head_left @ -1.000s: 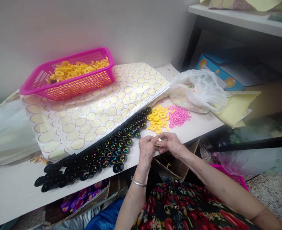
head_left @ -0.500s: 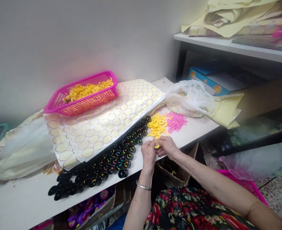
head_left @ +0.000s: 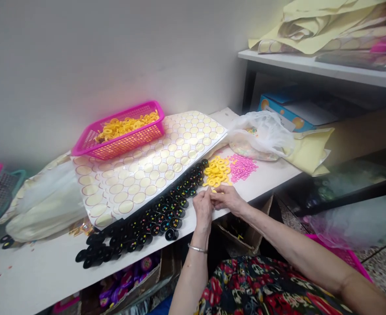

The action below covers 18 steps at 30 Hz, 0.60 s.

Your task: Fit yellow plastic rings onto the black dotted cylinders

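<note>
My left hand (head_left: 202,205) and my right hand (head_left: 228,200) meet at the table's front edge, fingers closed together. Between the fingertips a small yellow ring-shaped piece (head_left: 214,191) shows only in part; the fingers cover the rest. Just beyond them lies a heap of yellow ring-shaped pieces (head_left: 217,171), with small pink pieces (head_left: 243,168) spread to its right. To the left of my hands stand rows of small black cups (head_left: 160,218) with coloured bits inside.
A pink basket (head_left: 122,146) of yellow pieces rests on sheets of round stickers (head_left: 140,183) behind the cups. A clear plastic bag (head_left: 261,131) lies at the back right. Below the table are an open carton (head_left: 235,236) and purple items (head_left: 124,282). A shelf (head_left: 311,65) overhangs the right.
My fingers have closed further over the yellow piece, which showed a pink spot before and is now mostly covered. The view has shifted slightly left.
</note>
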Motion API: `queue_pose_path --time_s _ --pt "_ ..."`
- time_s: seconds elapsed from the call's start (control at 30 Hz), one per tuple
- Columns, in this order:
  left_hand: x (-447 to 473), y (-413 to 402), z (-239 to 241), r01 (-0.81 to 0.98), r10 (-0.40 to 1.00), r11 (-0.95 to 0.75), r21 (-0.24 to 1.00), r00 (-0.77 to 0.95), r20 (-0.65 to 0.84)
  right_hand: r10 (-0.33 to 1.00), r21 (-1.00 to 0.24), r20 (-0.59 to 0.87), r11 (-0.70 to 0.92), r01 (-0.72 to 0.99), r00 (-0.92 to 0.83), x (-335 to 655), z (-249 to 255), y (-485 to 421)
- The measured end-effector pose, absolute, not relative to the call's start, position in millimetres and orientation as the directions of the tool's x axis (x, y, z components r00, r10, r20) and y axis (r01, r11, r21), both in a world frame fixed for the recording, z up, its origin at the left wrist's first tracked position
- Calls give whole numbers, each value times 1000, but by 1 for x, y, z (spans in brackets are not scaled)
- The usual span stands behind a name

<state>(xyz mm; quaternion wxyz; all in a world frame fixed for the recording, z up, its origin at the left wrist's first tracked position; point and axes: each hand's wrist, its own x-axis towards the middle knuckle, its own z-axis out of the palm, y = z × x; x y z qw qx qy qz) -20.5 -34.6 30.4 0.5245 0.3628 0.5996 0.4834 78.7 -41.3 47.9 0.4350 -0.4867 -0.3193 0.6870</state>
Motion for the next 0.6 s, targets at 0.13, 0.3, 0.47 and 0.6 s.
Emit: queue_pose_path --time_s 0.13,0.3,0.47,0.6 --pt "-30 -27 34 31 945 318 948 -94 -314 903 -886 -400 -425 -186 -161 81 51 -40" --pt "-33 -20 36 153 963 266 952 -78 -257 873 -864 -475 -487 -126 -111 81 59 -30" --pt "-24 -21 34 150 958 268 952 -148 -246 840 -826 -536 -543 -154 -85 82 58 -26" --pt "-22 -21 28 186 961 245 952 -173 -214 854 -836 -514 -521 -176 -84 80 54 -28"
